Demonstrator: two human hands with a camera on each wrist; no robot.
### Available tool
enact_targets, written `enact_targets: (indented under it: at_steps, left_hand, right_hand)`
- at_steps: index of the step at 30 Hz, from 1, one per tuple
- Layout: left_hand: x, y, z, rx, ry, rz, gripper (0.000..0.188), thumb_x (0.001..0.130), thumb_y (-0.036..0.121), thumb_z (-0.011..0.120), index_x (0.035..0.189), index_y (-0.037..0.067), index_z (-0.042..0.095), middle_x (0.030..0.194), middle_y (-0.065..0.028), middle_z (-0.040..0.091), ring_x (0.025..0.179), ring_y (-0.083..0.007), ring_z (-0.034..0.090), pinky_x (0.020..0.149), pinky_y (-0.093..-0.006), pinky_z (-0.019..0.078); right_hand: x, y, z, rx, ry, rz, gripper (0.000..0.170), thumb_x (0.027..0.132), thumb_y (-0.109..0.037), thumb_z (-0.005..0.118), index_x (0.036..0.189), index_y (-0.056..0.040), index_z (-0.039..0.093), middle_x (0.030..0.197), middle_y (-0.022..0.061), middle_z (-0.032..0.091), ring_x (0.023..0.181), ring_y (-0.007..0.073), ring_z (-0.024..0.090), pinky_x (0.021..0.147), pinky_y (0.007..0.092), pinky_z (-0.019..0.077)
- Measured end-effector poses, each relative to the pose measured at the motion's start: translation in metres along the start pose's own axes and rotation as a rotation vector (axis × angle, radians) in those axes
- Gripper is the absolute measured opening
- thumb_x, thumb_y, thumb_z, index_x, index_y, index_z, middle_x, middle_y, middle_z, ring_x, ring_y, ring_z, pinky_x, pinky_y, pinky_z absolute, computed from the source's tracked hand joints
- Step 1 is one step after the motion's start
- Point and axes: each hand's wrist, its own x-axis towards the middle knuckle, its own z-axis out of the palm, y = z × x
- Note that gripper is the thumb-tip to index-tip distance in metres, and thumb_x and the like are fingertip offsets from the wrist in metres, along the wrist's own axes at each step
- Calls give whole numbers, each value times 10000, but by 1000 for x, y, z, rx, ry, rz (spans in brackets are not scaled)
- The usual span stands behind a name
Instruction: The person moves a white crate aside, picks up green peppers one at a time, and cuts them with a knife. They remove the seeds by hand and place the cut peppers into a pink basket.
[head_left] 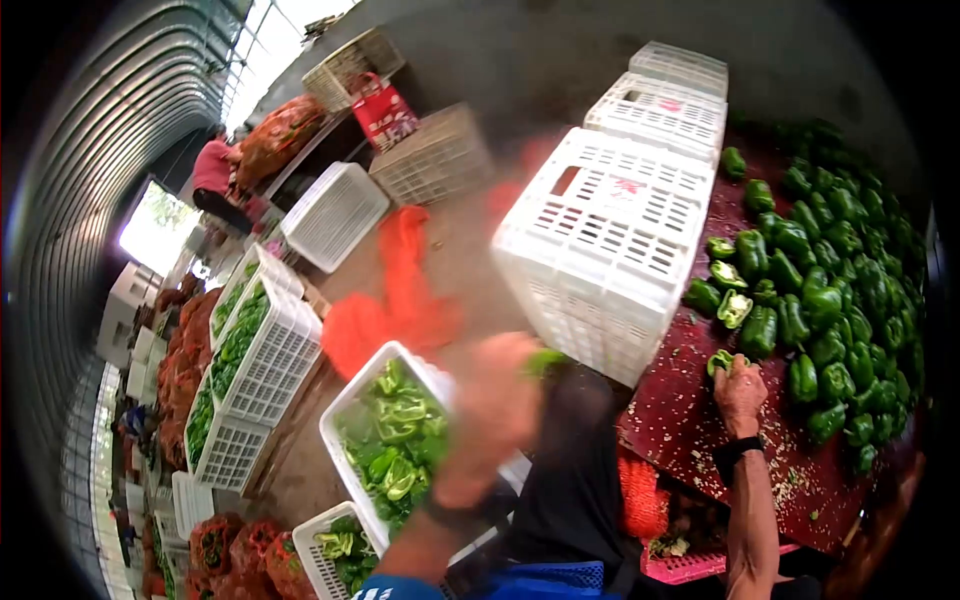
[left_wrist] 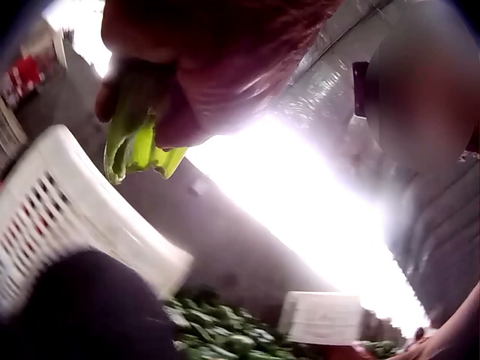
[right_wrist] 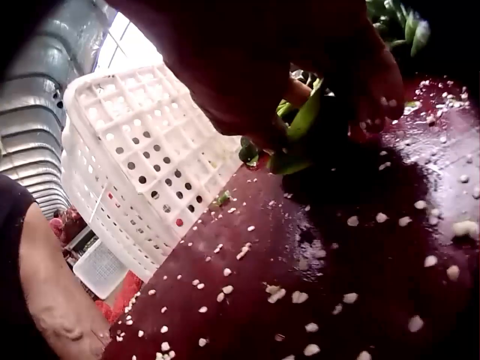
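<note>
My left hand (head_left: 490,420), blurred in the head view, is between the pepper crate and the red table, with a piece of green pepper (head_left: 543,362) at its fingers. The left wrist view shows the left hand (left_wrist: 202,67) gripping that cut pepper (left_wrist: 142,146), its open edge facing down. On the red tabletop (head_left: 690,400) my right hand (head_left: 740,395) holds a cut green pepper (head_left: 722,362). In the right wrist view the right hand's (right_wrist: 300,82) fingers are round the green piece (right_wrist: 300,139). Cut pepper halves (head_left: 734,308) lie just beyond.
Whole green peppers (head_left: 820,300) are heaped on the table's right. White crates (head_left: 610,230) stand along its left edge. A white crate of cut peppers (head_left: 335,420) is at lower left, near stacked pepper crates (head_left: 265,370). A person in pink (head_left: 212,170) stands far left.
</note>
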Motion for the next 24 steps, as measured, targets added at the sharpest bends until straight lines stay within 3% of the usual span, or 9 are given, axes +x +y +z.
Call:
enact_targets:
  at_steps: [4, 6, 10, 14, 16, 18, 21, 22, 24]
  left_hand:
    - [-93, -116, -84, 395, 79, -401, 310, 797, -22, 595, 1098, 28, 653, 1078, -160, 646, 1044, -361, 615, 938, -457, 484]
    - [-147, -170, -118, 560, 95, -472, 327, 780, -10, 610, 1104, 19, 643, 1077, -179, 635, 1044, -388, 604, 957, -474, 470]
    - [-206, -209, -143, 778, 103, -519, 353, 791, -30, 626, 1143, 2, 640, 1122, -228, 605, 1069, -403, 585, 973, -478, 468]
    - [-246, -241, -142, 698, -165, -509, 440, 839, 37, 684, 1271, -4, 618, 1265, -212, 620, 1192, -402, 581, 1039, -471, 455]
    - [-173, -175, -116, 413, -53, -607, 415, 888, 72, 692, 1286, -13, 609, 1282, -204, 625, 1204, -351, 598, 1047, -439, 475]
    - [-110, -103, -69, -414, 116, -770, 368, 994, 149, 610, 1327, -8, 594, 1321, -181, 618, 1139, -308, 652, 929, -383, 568]
    - [-50, -6, 18, -1221, -79, -733, 423, 1054, 211, 558, 1406, -18, 508, 1346, -172, 599, 1126, -273, 651, 823, -363, 619]
    - [-33, 29, 43, -1170, -238, -813, 438, 1058, 211, 548, 1427, -20, 491, 1362, -167, 586, 1136, -261, 640, 830, -359, 620]
    - [-32, 61, 106, -1206, -563, -869, 503, 1082, 338, 497, 1450, -5, 487, 1343, -128, 585, 1135, -210, 624, 857, -343, 579]
  right_hand:
    - [11, 16, 6, -18, -92, 65, 234, 830, -211, 666, 997, -69, 585, 896, 223, 694, 835, 432, 689, 736, 535, 553]
    - [12, 28, 5, -28, -112, 132, 233, 817, -196, 655, 999, -69, 583, 892, 223, 701, 848, 440, 689, 738, 539, 544]
    - [0, 38, -8, 106, -93, 119, 223, 799, -148, 613, 994, -43, 593, 907, 242, 697, 839, 454, 677, 751, 526, 541]
    - [-14, 43, -31, 1015, -345, 431, 261, 826, -190, 674, 1029, -27, 657, 868, 111, 698, 686, 243, 685, 592, 354, 561]
    - [-31, 21, -65, 1226, -411, 417, 281, 857, -203, 697, 1078, -35, 659, 881, 44, 665, 666, 134, 652, 562, 261, 554]
    - [-46, -12, -101, 1312, -479, 308, 294, 903, -191, 664, 1119, 8, 664, 906, 61, 681, 756, 125, 647, 682, 280, 548]
    - [-72, -46, -128, 1341, -499, 229, 306, 872, -164, 735, 1113, 10, 663, 958, 69, 699, 823, 147, 655, 714, 300, 546]
    - [-79, -56, -137, 1261, -437, 97, 332, 860, -151, 754, 1121, 24, 646, 966, 61, 699, 840, 148, 656, 722, 304, 546]
    - [-96, -76, -168, 1302, -508, 111, 347, 856, -133, 752, 1154, 3, 640, 949, 52, 696, 840, 135, 652, 732, 301, 544]
